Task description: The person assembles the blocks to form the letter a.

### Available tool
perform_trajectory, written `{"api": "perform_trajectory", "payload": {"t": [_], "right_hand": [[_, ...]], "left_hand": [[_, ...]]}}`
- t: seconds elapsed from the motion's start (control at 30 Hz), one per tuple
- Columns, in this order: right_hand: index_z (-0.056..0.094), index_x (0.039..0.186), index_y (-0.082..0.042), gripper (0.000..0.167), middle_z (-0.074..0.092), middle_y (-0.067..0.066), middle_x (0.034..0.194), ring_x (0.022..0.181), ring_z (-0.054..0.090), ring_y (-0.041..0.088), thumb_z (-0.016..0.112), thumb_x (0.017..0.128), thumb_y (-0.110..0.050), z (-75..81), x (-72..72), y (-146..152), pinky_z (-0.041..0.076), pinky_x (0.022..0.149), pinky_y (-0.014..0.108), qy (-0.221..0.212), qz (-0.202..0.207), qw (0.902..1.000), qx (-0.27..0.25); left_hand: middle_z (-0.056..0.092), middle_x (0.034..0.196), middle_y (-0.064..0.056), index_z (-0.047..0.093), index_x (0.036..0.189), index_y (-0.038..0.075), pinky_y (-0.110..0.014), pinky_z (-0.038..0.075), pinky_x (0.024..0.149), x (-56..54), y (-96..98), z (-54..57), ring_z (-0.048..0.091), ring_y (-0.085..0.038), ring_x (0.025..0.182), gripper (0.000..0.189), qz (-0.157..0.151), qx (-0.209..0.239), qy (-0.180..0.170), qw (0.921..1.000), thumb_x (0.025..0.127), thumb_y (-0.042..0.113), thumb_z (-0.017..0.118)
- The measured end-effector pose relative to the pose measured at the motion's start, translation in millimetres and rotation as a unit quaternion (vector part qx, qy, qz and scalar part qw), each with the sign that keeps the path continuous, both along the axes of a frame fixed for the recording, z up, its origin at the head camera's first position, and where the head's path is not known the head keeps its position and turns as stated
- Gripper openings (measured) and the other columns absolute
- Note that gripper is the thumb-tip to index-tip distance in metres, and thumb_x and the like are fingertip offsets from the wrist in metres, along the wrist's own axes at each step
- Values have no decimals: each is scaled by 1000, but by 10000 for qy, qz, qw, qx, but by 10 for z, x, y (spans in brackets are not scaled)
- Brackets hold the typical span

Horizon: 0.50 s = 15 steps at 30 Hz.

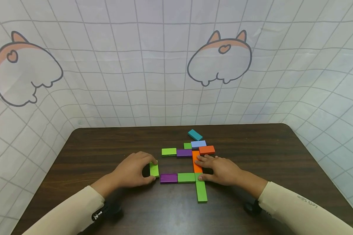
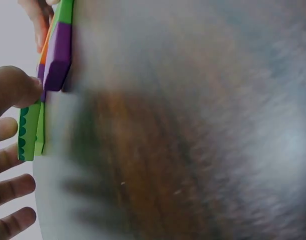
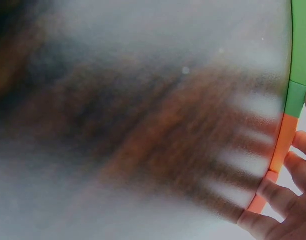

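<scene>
My left hand (image 1: 135, 169) pinches a light green domino block (image 1: 154, 170) between thumb and forefinger, at the left of a row of flat domino blocks. In the left wrist view, this held green block (image 2: 27, 132) shows dark green scallops, with the thumb (image 2: 15, 92) at its upper end. My right hand (image 1: 222, 169) lies with spread fingers on an orange block (image 1: 196, 166); its thumb touches the upper end of a green block (image 1: 201, 192). A purple block (image 1: 169, 178) and another green block (image 1: 186, 178) join these end to end.
Farther back lie a light green block (image 1: 169, 152), a purple one (image 1: 184, 153), a small green one (image 1: 187, 146), a light blue one (image 1: 198, 144), a red-orange one (image 1: 207, 149) and a tilted teal one (image 1: 195, 134). A gridded white curtain (image 1: 164, 98) surrounds the dark wooden table (image 1: 106, 140).
</scene>
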State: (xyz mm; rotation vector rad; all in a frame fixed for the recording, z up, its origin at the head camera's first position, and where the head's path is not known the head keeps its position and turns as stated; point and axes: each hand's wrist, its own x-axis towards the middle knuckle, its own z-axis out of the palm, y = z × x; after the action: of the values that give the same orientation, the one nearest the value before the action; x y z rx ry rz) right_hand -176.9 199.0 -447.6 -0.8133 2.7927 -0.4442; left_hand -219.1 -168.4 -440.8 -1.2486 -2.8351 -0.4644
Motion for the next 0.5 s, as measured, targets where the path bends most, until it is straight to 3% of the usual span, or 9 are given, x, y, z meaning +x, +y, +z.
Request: {"api": "perform_trajectory", "payload": {"t": [0.5], "right_hand": [[52,152,-16,71,44,4,158,145,39,30,59,97,-61,-16,6,12,36,112,58,62,54,10000,-29]], "left_hand": [[65,114,9,68,111,22,-49,48,99,172,-16,-52,58,-17,116,43,-327,144,-2,9994,78,44,85]]}}
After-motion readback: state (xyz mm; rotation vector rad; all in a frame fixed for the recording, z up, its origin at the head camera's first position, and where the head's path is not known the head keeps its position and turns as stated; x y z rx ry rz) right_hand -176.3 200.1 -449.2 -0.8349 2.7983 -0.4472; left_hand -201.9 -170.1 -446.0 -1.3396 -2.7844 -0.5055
